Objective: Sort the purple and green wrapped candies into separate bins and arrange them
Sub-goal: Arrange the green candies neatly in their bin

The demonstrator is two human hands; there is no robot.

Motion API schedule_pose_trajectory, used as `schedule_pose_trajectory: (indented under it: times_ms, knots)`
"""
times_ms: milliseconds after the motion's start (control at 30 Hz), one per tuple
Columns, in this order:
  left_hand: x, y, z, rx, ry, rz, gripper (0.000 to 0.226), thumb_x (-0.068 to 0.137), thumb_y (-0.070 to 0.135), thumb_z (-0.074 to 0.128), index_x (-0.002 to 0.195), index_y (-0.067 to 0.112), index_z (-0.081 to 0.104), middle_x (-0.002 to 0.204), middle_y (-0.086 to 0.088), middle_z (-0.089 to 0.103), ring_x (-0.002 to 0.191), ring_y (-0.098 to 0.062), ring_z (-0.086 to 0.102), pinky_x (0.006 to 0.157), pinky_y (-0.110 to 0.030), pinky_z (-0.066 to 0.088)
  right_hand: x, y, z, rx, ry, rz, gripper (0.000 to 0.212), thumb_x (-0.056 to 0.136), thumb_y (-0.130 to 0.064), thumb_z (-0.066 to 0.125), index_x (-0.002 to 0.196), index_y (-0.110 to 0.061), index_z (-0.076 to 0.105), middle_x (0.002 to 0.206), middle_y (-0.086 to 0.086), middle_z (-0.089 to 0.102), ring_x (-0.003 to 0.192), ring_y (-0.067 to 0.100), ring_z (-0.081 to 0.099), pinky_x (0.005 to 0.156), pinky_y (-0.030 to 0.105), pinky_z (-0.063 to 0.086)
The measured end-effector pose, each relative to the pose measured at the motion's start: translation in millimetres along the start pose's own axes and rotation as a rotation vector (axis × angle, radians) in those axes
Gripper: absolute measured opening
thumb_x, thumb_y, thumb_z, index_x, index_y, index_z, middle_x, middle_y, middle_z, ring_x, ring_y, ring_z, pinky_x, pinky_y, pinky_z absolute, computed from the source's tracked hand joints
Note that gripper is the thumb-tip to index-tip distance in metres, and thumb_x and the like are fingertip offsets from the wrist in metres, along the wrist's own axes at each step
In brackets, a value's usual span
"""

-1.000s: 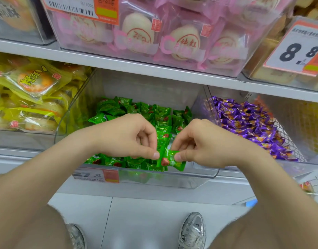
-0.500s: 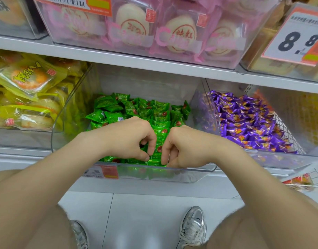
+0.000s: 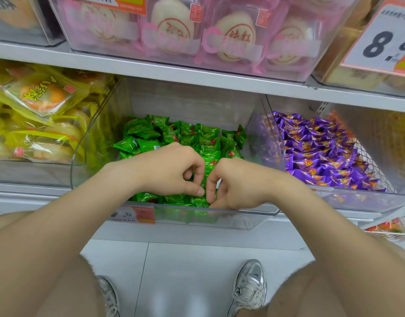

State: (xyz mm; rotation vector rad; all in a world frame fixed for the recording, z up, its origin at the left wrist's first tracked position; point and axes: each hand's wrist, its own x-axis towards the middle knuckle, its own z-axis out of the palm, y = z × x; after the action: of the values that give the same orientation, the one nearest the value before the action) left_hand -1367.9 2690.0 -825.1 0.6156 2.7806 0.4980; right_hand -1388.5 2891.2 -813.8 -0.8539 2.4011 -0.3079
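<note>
left hand (image 3: 167, 172) and right hand (image 3: 238, 181) sit almost knuckle to knuckle at frame centre, fingers curled, tips down in the front row of the green candies (image 3: 185, 136); whether either actually pinches a wrapper cannot be determined. the green candies fill the clear centre bin (image 3: 219, 219). the purple candies (image 3: 320, 152) fill the adjoining bin (image 3: 357, 202) at right, with yellow packets (image 3: 37, 110) at left.

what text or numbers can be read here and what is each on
"8" then a cut-off "8": white price sign, top right.
".8": price tag on the front of the green candy bin; rest hidden.
Barcode label, pink cake wrappers, yellow packets, green candies: print too blurred or small to read.
</note>
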Motion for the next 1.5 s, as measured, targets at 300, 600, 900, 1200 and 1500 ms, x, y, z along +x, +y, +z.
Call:
schedule_pose_trajectory:
  times_ms: [300, 600, 900, 1200, 1500]
  knots:
    - [-11.3, -9.6, -4.4, 0.115, -0.130, -0.128, 0.063, 0.061, 0.069, 0.090, 0.100, 0.036, 0.051, 0.105, 0.012, 0.041, 0.102, -0.014, 0.047, 0.088, -0.038, 0.050, -5.3, 0.5, -1.5, -0.016, 0.012, -0.005, 0.030, 0.083, -0.033, 0.087, 0.108, -0.029, 0.070, 0.076, -0.001, 0.078, 0.062, -0.007, 0.061, 0.071, 0.021, 0.044]
    - [-11.8, -13.8, -7.0, 0.149, -0.154, -0.089, 0.051, 0.065, 0.060, 0.092, 0.097, 0.036, 0.060, 0.103, 0.010, 0.046, 0.099, -0.009, 0.048, 0.083, -0.035, 0.048, 8.1, -6.8, 9.0, -0.055, 0.112, -0.065, 0.022, 0.078, -0.030, 0.090, 0.097, -0.031, 0.078, 0.071, -0.012, 0.066, 0.086, 0.011, 0.068, 0.096, 0.044, 0.056]
    - [-5.4, 3.4, -6.8, -0.080, 0.198, 0.028, 0.019, 0.092, 0.048, 0.073, 0.106, 0.035, 0.071, 0.098, 0.019, 0.067, 0.092, 0.000, 0.060, 0.086, -0.028, 0.049, -46.9, 9.6, -42.3, 0.026, 0.508, 0.019, 0.019, 0.097, -0.026, 0.064, 0.080, -0.024, 0.073, 0.064, -0.007, 0.072, 0.057, 0.006, 0.064, 0.061, 0.016, 0.045]
    - [67.5, 43.9, 11.2, 0.091, 0.006, -0.019, 0.044, 0.099, 0.022, 0.058, 0.138, 0.003, 0.051, 0.139, -0.016, 0.053, 0.135, -0.033, 0.049, 0.111, -0.042, 0.042, -45.1, 76.2, -26.7, 0.125, 0.892, 0.209, 0.013, 0.104, -0.023, 0.050, 0.105, -0.015, 0.060, 0.092, 0.006, 0.065, 0.092, 0.030, 0.057, 0.070, 0.036, 0.031]
    - [146.9, 60.4, 26.0, 0.393, -0.026, -0.204, 0.054, 0.092, 0.013, 0.050, 0.144, 0.004, 0.039, 0.147, -0.021, 0.048, 0.140, -0.039, 0.043, 0.111, -0.052, 0.035, -45.1, 80.7, -36.6, 0.200, 0.906, 0.147, 0.022, 0.108, -0.027, 0.045, 0.111, -0.013, 0.062, 0.089, 0.008, 0.066, 0.087, 0.030, 0.057, 0.070, 0.036, 0.032]
